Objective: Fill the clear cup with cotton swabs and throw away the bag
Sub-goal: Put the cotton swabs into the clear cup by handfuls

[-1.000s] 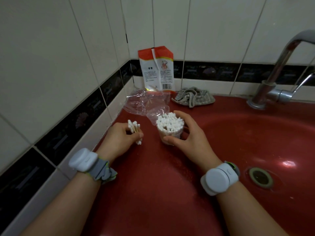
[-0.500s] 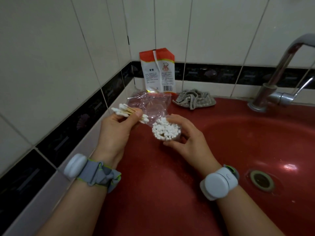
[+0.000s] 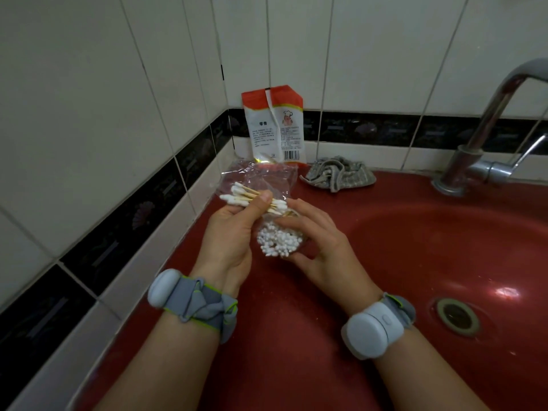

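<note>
Clear cup (image 3: pixel 281 244) tilted, packed with white swabs; loose swab bundle (image 3: pixel 252 199) above; crumpled bag (image 3: pixel 261 179) behind.

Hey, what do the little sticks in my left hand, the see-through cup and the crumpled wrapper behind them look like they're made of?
White-tipped swab sticks: pale tan shafts, likely wood or bamboo, with matte cotton tips. Clear cup: transparent and thin-walled, probably plastic, though glass can't be excluded. Crumpled clear bag: thin glossy plastic film, creased and see-through.

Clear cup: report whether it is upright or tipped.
Tipped. The right hand holds the clear cup with its mouth of packed swab tips facing the camera.
</note>
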The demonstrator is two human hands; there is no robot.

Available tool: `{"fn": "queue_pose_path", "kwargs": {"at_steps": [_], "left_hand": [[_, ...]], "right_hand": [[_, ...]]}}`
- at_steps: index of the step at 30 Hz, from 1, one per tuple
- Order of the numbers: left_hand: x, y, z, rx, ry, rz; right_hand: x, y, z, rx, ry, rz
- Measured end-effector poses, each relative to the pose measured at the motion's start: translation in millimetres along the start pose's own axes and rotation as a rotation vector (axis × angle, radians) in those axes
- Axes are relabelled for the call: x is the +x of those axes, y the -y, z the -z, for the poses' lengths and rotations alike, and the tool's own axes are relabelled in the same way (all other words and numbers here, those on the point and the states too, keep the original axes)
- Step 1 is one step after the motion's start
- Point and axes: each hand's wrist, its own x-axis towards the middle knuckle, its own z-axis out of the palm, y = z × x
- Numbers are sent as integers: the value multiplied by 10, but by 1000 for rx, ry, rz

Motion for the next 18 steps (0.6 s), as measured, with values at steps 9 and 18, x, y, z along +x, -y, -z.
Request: {"fn": "queue_pose_path", "kwargs": {"at_steps": [9, 18], "left_hand": [[-32, 29, 84, 287, 27, -246], [-68, -49, 183, 557, 174, -488]], "right_hand": [[-3, 26, 12, 128, 13, -60], [-10, 88, 17, 213, 17, -125]]}}
